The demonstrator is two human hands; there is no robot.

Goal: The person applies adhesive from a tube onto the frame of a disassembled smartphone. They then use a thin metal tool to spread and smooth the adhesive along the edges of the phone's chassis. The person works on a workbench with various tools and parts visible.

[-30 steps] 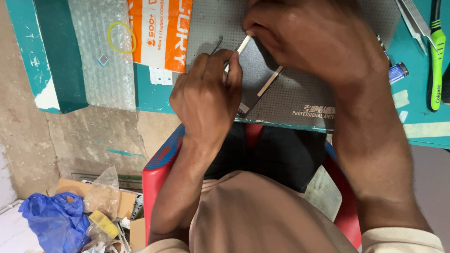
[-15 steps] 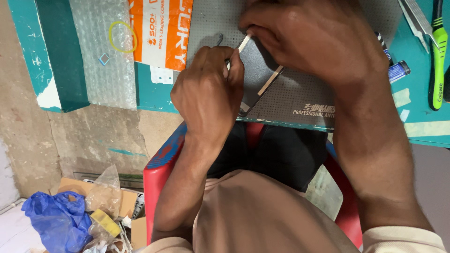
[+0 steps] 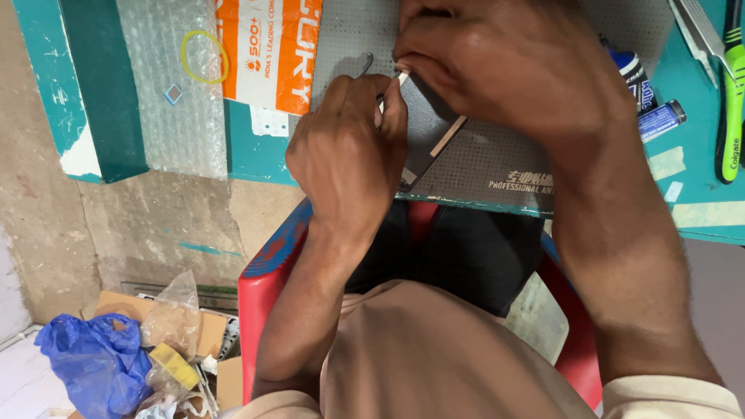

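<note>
My left hand (image 3: 345, 147) grips the near edge of a dark flat phone-like device (image 3: 425, 124) that lies on a grey work mat (image 3: 504, 167) at the table's front edge. My right hand (image 3: 504, 70) is above it and pinches a thin white strip (image 3: 402, 77) at the device's upper corner, right against my left thumb. A pale thin stick (image 3: 448, 136) lies along the device's right side. A bent metal wire-like tool (image 3: 365, 64) pokes out just beyond my left knuckles. The hands hide most of the device.
Bubble wrap (image 3: 167, 101) with a yellow rubber band (image 3: 203, 56) and an orange-and-white pouch (image 3: 268, 46) lie left on the teal table (image 3: 256, 151). A green toothbrush (image 3: 729, 101) and a small blue tube (image 3: 660, 120) lie right. I sit on a red chair (image 3: 264, 287); a blue bag (image 3: 93, 361) and cardboard are on the floor.
My left hand has closed in slightly toward my right fingertips, and the white strip now shows less. Both hands stay on the device.
</note>
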